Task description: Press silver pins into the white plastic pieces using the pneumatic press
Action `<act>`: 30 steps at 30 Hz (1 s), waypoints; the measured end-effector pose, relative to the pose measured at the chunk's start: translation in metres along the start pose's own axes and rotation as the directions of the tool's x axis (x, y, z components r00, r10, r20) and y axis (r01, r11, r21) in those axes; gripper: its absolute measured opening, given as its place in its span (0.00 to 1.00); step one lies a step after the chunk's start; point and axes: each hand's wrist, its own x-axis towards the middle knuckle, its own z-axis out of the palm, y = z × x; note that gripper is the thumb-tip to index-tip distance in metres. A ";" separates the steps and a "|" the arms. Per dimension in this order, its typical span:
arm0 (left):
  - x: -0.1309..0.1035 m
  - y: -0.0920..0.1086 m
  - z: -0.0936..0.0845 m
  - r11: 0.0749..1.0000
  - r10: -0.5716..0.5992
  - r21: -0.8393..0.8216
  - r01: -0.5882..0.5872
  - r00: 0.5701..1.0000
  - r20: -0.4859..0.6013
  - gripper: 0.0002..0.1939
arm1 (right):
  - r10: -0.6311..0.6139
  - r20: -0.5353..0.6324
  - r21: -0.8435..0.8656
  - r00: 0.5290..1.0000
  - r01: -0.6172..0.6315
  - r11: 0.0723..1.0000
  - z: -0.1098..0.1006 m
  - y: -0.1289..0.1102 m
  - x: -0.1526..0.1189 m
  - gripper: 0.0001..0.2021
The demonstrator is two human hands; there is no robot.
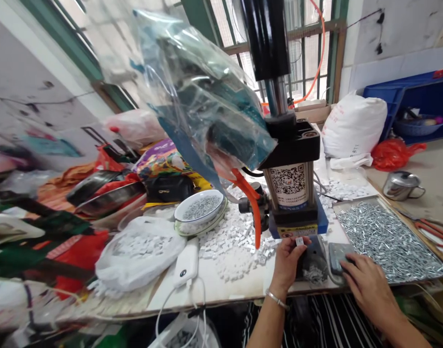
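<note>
Head cam: L hand (289, 258) pinches small white block (299, 241) at its 1 o'clock, press (291, 186) at 12; R hand (368, 279) fingers on grey box (337, 255) at its 10 o'clock, can't tell if gripping; pin tray (419, 279) at its 2

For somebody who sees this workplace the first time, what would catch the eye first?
A tall press stands before the window, clear plastic at its left. On its right, a tray holds many silvery pins. Near its base, the left hand holds a small white block.
</note>
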 end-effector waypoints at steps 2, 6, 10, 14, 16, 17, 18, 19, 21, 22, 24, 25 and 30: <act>0.000 -0.001 0.000 1.000 -0.009 -0.005 0.009 1.000 -0.005 0.13 | 0.006 -0.011 -0.011 1.000 -0.006 1.000 0.000 -0.001 -0.001 0.13; 0.000 -0.001 0.000 1.000 -0.008 -0.016 0.008 1.000 -0.011 0.13 | 0.024 -0.037 0.008 0.999 -0.024 1.000 0.003 -0.002 -0.003 0.12; 0.001 0.002 -0.001 1.000 0.011 0.006 -0.011 1.000 0.003 0.12 | 0.045 -0.045 0.044 0.998 -0.043 0.998 0.006 -0.004 -0.004 0.11; 0.000 0.005 0.000 1.000 0.013 0.023 -0.013 1.000 0.008 0.12 | 0.048 -0.034 0.116 0.998 -0.044 0.992 0.002 -0.001 -0.002 0.12; -0.001 0.004 0.001 1.000 -0.002 0.011 0.002 1.000 -0.022 0.13 | 0.020 -0.022 0.173 1.000 -0.016 0.985 -0.004 0.007 0.000 0.12; -0.002 0.003 0.003 1.000 -0.006 0.003 0.007 0.999 -0.041 0.13 | 0.010 -0.030 0.192 0.999 -0.004 0.981 -0.007 0.014 0.002 0.12; -0.003 0.002 0.004 1.000 -0.007 -0.003 0.006 0.998 -0.063 0.14 | 0.009 -0.050 0.199 0.999 0.001 0.980 -0.010 0.023 0.004 0.12; -0.003 0.001 0.005 1.000 -0.004 0.000 0.004 0.997 -0.083 0.14 | 0.020 -0.078 0.187 0.997 -0.005 0.982 -0.013 0.032 0.005 0.12; -0.003 -0.001 0.008 1.000 0.001 0.017 0.001 0.994 -0.111 0.15 | 0.066 -0.139 0.117 0.988 -0.050 0.992 -0.014 0.052 0.008 0.14; -0.002 -0.001 0.009 1.000 0.001 0.031 0.003 0.993 -0.120 0.15 | 0.091 -0.154 0.066 0.984 -0.082 0.994 -0.013 0.061 0.009 0.16; 0.002 -0.002 0.010 0.998 -0.005 0.060 0.013 0.992 -0.128 0.16 | 0.146 -0.145 -0.034 0.979 -0.152 0.988 -0.009 0.074 0.009 0.18; 0.004 -0.003 0.010 0.997 -0.008 0.074 0.018 0.992 -0.129 0.16 | 0.174 -0.127 -0.080 0.977 -0.185 0.980 -0.005 0.077 0.009 0.19; 0.015 -0.009 0.011 0.982 0.005 0.188 0.032 0.981 -0.195 0.17 | 0.239 -0.072 -0.215 0.968 -0.249 0.944 0.004 0.074 0.008 0.17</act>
